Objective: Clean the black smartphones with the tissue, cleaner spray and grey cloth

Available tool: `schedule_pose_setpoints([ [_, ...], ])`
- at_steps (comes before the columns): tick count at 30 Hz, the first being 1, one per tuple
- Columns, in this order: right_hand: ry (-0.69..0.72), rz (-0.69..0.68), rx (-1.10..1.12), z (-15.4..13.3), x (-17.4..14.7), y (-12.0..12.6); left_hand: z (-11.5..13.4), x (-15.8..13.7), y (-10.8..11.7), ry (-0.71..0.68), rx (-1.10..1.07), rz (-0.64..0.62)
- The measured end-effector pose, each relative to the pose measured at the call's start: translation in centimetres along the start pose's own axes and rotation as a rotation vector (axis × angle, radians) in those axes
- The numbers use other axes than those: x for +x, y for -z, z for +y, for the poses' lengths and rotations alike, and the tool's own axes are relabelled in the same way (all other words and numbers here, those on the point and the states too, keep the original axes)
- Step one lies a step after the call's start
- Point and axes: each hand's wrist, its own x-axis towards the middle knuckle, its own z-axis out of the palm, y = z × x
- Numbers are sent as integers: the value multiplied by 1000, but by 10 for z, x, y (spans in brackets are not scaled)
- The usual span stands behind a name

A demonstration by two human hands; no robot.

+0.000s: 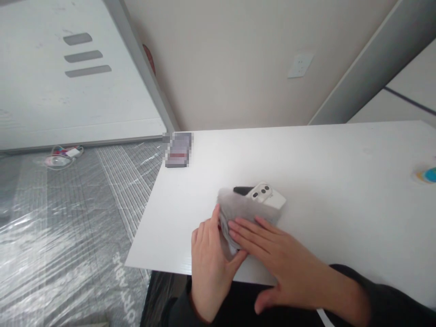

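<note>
A folded grey cloth lies near the front edge of the white table, partly covering a white phone. The phone's camera bump with dark lenses faces up past the cloth's far edge. Beside it pokes out the corner of a flat black object, whose kind is hidden. My left hand curls around the cloth's left side, fingers on the far side and thumb at the near corner. Flat on top of the cloth rests my right hand, its fingers stretched out and its thumb spread toward me.
On the white table, a blurred dark box-like item sits at the back left corner. A blue and yellow object stands at the far right. Left of the table, plastic sheeting covers the floor, with a tangled cable on it.
</note>
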Motion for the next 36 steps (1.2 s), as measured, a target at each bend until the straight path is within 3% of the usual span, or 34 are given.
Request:
schedule_pose_setpoints([
  [2,-1,0,-15,4,-5,0,-1,0,0,-3,9,-5],
  [6,-196,140,-182,8,-14,0,-3,-1,0,-3,-10,-24],
  [10,-17,-20,-52,0,-16,0,-5,-2,-2,-29,3,12],
  [15,-239,128,-200,6,-17,0,-6,-3,-2,-13,-5,4],
  [19,-45,7,-121,8,-17,0,-5,-2,-2,-18,10,23],
  [23,-243,146,-246,15,-19,0,-5,-2,-2,5,4,-4],
  [24,-249,156,-244,13,-19,0,-5,-2,-2,6,-3,-11],
  [28,-45,-12,-64,2,-15,-2,-5,-1,-3,-23,-10,13],
  [33,-273,140,-152,6,-6,-2,-4,-1,-5,4,-20,-10],
  [36,-145,47,-74,6,-4,-2,-4,-2,-5,-11,-19,5],
])
